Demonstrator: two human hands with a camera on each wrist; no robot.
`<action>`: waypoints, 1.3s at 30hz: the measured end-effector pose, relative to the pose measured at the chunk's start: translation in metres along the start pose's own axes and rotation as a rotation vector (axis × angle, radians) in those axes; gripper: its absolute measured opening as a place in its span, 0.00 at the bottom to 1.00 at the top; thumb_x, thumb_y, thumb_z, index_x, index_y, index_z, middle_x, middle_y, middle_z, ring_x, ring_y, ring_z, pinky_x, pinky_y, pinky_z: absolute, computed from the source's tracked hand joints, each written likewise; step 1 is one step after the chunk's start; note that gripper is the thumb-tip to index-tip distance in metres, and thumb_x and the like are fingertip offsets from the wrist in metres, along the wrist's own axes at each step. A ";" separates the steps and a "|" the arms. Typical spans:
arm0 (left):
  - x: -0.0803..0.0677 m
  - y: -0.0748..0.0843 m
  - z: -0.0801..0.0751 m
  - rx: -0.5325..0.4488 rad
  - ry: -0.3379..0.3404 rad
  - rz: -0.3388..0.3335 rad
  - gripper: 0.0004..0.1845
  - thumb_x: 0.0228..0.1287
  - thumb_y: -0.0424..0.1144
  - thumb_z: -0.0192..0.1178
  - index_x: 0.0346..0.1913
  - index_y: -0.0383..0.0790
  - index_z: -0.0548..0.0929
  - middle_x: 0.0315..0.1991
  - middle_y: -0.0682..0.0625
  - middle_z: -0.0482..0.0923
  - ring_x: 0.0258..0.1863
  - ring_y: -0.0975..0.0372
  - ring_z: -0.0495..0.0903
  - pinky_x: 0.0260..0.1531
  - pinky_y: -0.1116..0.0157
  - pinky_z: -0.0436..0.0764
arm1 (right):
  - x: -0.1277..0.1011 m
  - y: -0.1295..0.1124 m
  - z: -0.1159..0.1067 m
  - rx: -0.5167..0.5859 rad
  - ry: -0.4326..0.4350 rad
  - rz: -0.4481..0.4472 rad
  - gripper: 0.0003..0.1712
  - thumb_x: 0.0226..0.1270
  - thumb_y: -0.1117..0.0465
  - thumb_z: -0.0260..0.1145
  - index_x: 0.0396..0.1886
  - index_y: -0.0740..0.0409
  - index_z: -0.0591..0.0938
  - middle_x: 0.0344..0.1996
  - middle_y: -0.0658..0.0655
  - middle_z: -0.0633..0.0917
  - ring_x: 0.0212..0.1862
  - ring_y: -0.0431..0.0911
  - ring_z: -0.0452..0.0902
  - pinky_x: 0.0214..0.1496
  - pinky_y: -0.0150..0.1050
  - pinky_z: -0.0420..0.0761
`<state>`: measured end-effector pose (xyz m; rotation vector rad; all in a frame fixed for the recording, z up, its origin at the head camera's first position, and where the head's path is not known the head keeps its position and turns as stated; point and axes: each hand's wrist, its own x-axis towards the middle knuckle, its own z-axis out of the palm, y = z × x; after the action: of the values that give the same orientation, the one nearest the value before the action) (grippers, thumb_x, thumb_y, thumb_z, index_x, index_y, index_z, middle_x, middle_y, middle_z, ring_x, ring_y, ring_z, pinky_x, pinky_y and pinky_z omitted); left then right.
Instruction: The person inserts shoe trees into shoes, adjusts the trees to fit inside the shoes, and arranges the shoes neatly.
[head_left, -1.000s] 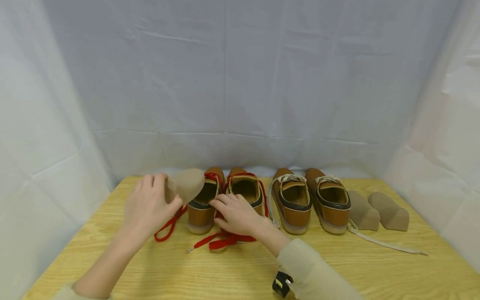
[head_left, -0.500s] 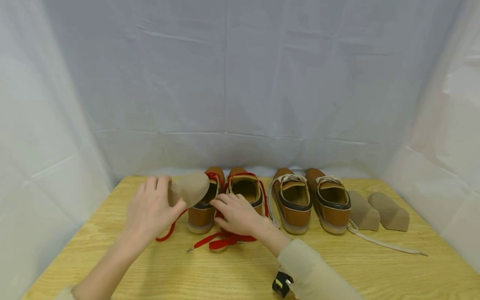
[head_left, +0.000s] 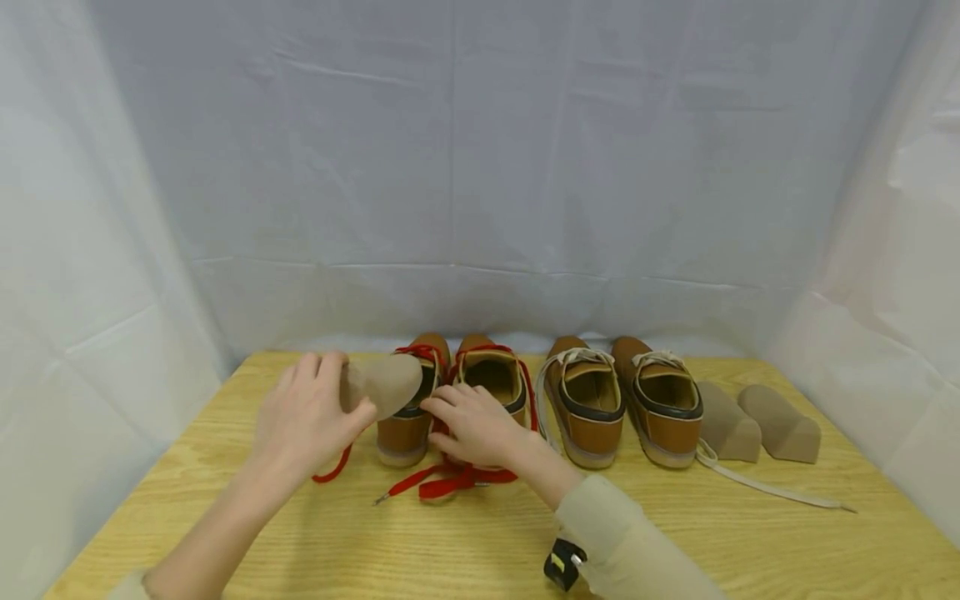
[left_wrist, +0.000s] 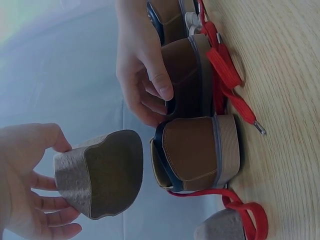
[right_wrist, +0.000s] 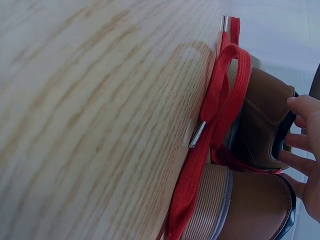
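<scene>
My left hand [head_left: 307, 417] holds a beige moulded shoe insert [left_wrist: 110, 175] between thumb and fingers, its hollow side showing in the left wrist view. In the head view the insert overlaps the opening of the leftmost brown shoe [head_left: 402, 437], which has red laces. My right hand [head_left: 476, 425] holds that shoe at the right side of its collar with bent fingers. A second red-laced shoe [left_wrist: 185, 70] stands right beside it, partly hidden by this hand. Loose red laces [right_wrist: 200, 165] trail on the table behind the heels.
Two brown shoes [head_left: 592, 437] with pale laces stand to the right, with two more beige inserts [head_left: 780, 429] beyond them. Another insert [left_wrist: 222, 225] lies left of the red-laced pair. White sheets [head_left: 487, 167] hang behind and at both sides of the wooden table [head_left: 420, 550].
My left hand has moved slightly right with the insert, whose rounded end has come lower over the leftmost shoe's opening. My right hand has stayed at the shoe.
</scene>
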<state>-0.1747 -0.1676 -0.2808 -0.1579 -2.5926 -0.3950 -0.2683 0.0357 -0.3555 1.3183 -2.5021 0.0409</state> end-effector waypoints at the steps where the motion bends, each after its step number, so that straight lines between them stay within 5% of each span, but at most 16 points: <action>1: 0.000 0.000 0.000 -0.001 -0.002 0.000 0.25 0.48 0.44 0.58 0.47 0.29 0.73 0.42 0.35 0.72 0.39 0.44 0.72 0.35 0.49 0.73 | 0.000 0.000 0.000 0.001 -0.002 -0.001 0.25 0.67 0.48 0.58 0.60 0.51 0.73 0.56 0.52 0.74 0.55 0.47 0.70 0.53 0.43 0.71; 28: 0.012 0.006 -0.004 0.015 -0.092 -0.025 0.25 0.51 0.46 0.55 0.48 0.30 0.75 0.44 0.35 0.73 0.42 0.43 0.72 0.38 0.49 0.73 | 0.000 0.002 0.001 -0.007 0.009 -0.025 0.24 0.66 0.48 0.58 0.59 0.50 0.74 0.55 0.51 0.75 0.54 0.45 0.71 0.52 0.41 0.72; 39: 0.017 0.007 0.001 0.023 -0.108 -0.019 0.23 0.53 0.47 0.55 0.47 0.32 0.75 0.41 0.37 0.73 0.39 0.45 0.72 0.31 0.51 0.74 | 0.001 0.003 0.002 -0.005 0.008 -0.019 0.23 0.66 0.49 0.58 0.59 0.50 0.74 0.55 0.51 0.75 0.53 0.45 0.72 0.51 0.40 0.72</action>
<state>-0.1888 -0.1604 -0.2709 -0.1507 -2.7060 -0.3721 -0.2718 0.0367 -0.3565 1.3375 -2.4808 0.0352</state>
